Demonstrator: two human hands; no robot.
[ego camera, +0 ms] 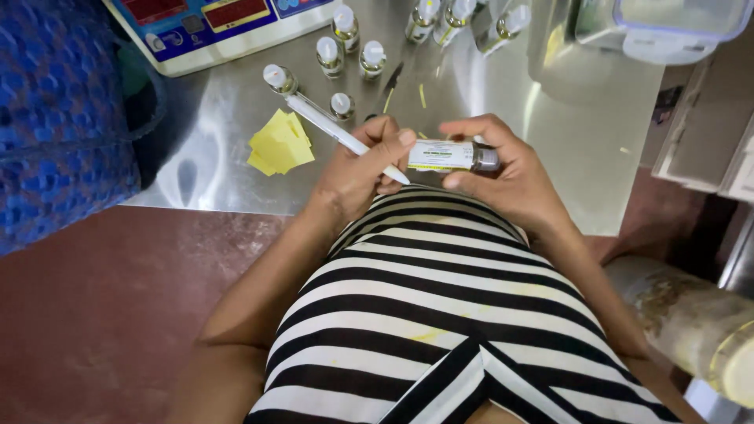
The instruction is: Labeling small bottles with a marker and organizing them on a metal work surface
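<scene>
Steel worktop (236, 165) carries a weighing scale (212, 31), yellow paper slips (279, 145) and capped vials (328, 55). Right hand (514, 177) fingers grip a labelled vial (452, 155) above its edge; left hand (357, 173) fingers clasp a white pen (338, 129), tip touching the label.

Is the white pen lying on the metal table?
No: the left hand holds the white pen up off the metal table, while the right hand holds a small labelled bottle.
</scene>
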